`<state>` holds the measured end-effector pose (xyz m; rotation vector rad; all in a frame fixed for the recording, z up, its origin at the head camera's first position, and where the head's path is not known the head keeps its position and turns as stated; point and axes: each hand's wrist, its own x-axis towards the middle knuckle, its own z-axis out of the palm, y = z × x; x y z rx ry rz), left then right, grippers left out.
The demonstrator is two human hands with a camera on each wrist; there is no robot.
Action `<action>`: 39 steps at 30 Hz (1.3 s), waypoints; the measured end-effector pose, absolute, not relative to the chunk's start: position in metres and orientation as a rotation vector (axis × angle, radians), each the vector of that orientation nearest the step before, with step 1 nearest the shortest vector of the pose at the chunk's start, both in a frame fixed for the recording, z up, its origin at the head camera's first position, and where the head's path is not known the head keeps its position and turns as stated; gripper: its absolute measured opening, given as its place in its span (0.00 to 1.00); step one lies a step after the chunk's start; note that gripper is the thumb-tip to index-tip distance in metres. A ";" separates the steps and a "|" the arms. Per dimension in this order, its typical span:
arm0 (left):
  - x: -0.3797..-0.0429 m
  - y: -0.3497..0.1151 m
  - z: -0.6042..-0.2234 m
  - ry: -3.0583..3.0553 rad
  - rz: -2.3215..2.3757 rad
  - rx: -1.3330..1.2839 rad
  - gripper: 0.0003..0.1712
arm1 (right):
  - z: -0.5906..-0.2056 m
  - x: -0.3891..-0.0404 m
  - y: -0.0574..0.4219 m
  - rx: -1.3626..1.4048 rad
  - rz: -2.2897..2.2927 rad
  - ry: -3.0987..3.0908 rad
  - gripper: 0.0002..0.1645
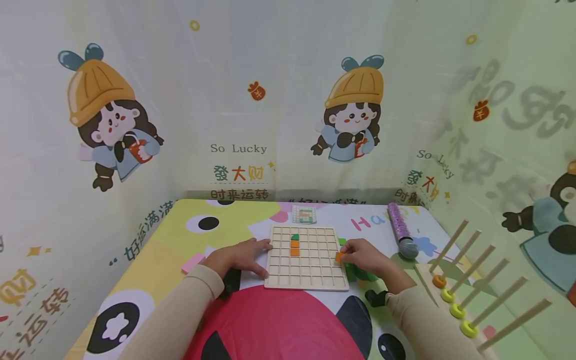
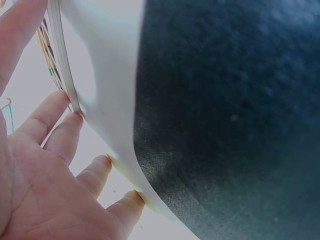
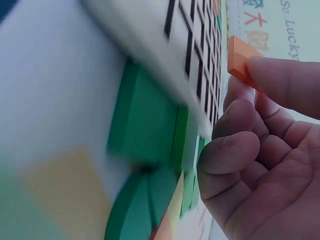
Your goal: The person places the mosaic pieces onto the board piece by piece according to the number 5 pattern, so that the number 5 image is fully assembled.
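Note:
A wooden grid board [image 1: 315,278] lies on the table. In its upper left part sit a green piece with a rounded corner [image 1: 295,237] and two orange square tiles [image 1: 294,248] in a column below it. My left hand [image 1: 238,256] is spread at the board's left edge, fingertips [image 2: 57,102] against the side of it. Between thumb and index finger, my right hand [image 1: 365,258] pinches an orange square tile [image 3: 240,56] by the board's right edge; the other fingers curl under. Green pieces [image 3: 145,112] lie beside the board below that hand, partly hidden in the head view.
Behind the board lies a small card [image 1: 304,215] with a coloured grid pattern. A purple glittery microphone [image 1: 399,227] lies at the back right. Nearer on the right stands a wooden rack with upright pegs [image 1: 483,270] and several orange and yellow rings [image 1: 457,310].

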<state>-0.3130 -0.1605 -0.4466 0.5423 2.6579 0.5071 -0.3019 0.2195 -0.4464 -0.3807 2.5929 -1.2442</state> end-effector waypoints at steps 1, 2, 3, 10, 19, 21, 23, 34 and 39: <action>-0.313 -0.161 -0.447 2.657 0.503 0.540 0.55 | -0.446 -0.304 0.215 -0.372 -1.245 2.595 0.07; -0.313 -0.161 -0.447 2.657 0.501 0.534 0.55 | -0.446 -0.306 0.210 -0.369 -1.248 2.594 0.07; -0.313 -0.161 -0.448 2.659 0.498 0.530 0.55 | -0.446 -0.308 0.206 -0.370 -1.251 2.595 0.06; -0.315 -0.160 -0.450 2.669 0.495 0.517 0.55 | -0.447 -0.321 0.174 -0.390 -1.244 2.615 0.04; -0.315 -0.160 -0.453 2.665 0.516 0.524 0.54 | -0.451 -0.330 0.139 -0.395 -1.206 2.643 0.03; -0.315 -0.160 -0.453 2.668 0.515 0.515 0.55 | -0.451 -0.331 0.134 -0.410 -1.185 2.657 0.03; -0.315 -0.160 -0.452 2.669 0.515 0.506 0.56 | -0.452 -0.333 0.130 -0.407 -1.159 2.673 0.03; -0.315 -0.160 -0.449 2.670 0.517 0.496 0.56 | -0.451 -0.335 0.122 -0.395 -1.031 2.742 0.02; -0.314 -0.159 -0.449 2.672 0.514 0.500 0.55 | -0.451 -0.335 0.116 -0.403 -0.869 2.828 0.03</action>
